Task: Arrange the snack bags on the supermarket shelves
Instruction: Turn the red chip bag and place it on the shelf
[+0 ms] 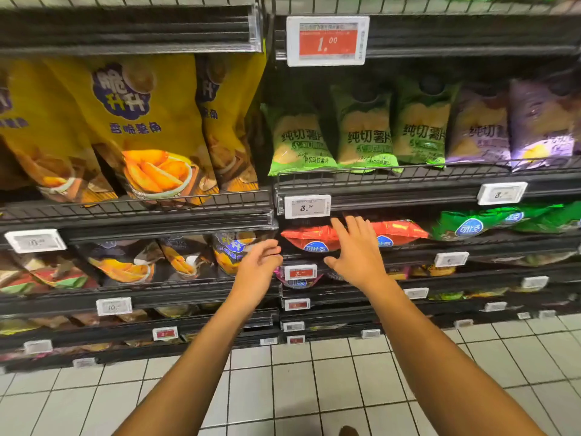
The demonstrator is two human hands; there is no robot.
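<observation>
Neither hand holds anything. The right hand (356, 250) reaches toward the shelf with fingers straight and spread, its fingertips in front of the red snack bags (314, 239); whether they actually touch the film cannot be told. The left hand (259, 265) hangs just to the left, fingers loosely curled around nothing, level with the shelf edge.

The red bags lie flat on their backs on the third shelf down of the right-hand bay, just under the 3.60 price tag (307, 206), with green bags (490, 223) further right on the same shelf.

They look puffed with air, so they are probably very light, soft-walled and slick, with brittle contents. A hard squeeze on the middle would likely crush what is inside or let the bag pop out of the fingers. The safer hold seems to be the flat crimped seam at the top or bottom edge, or an open palm under each side.

Above, green and purple chip bags (364, 136) stand upright behind a wire rail (408, 171); large yellow bags (138, 121) fill the left bay.
</observation>
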